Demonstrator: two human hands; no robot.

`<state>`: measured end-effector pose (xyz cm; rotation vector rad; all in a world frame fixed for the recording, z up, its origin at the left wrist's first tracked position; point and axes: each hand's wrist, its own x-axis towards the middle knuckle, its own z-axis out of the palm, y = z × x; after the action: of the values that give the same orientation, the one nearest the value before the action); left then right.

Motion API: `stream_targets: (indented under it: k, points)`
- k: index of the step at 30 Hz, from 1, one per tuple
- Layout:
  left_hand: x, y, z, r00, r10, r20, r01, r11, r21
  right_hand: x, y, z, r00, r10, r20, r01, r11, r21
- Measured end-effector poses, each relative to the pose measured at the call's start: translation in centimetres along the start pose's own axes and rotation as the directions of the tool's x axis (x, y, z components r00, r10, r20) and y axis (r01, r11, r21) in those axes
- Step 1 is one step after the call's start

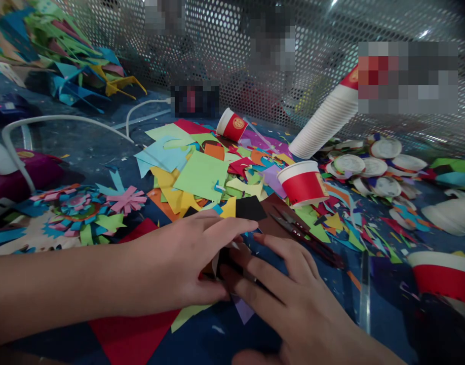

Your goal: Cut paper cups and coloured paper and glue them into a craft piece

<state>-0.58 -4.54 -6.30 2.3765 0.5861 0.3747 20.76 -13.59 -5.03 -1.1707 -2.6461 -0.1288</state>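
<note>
My left hand (190, 248) curls, thumb and fingers closed, around a small piece with black, white and red showing; it is mostly hidden and I cannot make out its kind. Against that piece rest the fingertips of my right hand (293, 284), its fingers stretched and apart, thumb out to the side. Red paper (136, 337) lies under my left wrist, and a purple paper corner (242, 309) pokes out below the fingers. Just beyond my hands are black paper (251, 210) and dark-handled scissors (312, 238) on brown paper.
Coloured paper sheets (202, 175) and scraps cover the middle. Red-and-white paper cups (304, 185) stand or lie around, with a leaning cup stack (325, 119) at a perforated metal screen (225, 56). Paper flowers (78, 205) and a white cable (65, 118) are left.
</note>
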Motion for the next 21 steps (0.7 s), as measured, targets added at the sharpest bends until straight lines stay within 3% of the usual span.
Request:
stream_targets:
  k: [7, 14, 21]
  points:
    - [-0.09, -0.01, 0.1, 1.0, -0.001, -0.01, 0.002, 1.0, 0.024, -0.51, 0.47, -0.17, 0.999, 0.017, -0.051, -0.017, 1.0, 0.005]
    - [-0.1, 0.19, -0.06, 1.0, 0.021, -0.007, -0.021, 0.999, 0.037, -0.12, 0.45, 0.2, 1.0, 0.001, -0.001, -0.001, 0.998, 0.07]
    - [-0.28, -0.15, 0.21, 1.0, -0.023, -0.008, 0.023, 1.0, 0.016, -0.49, 0.39, -0.27, 0.999, 0.026, -0.031, -0.024, 0.998, 0.063]
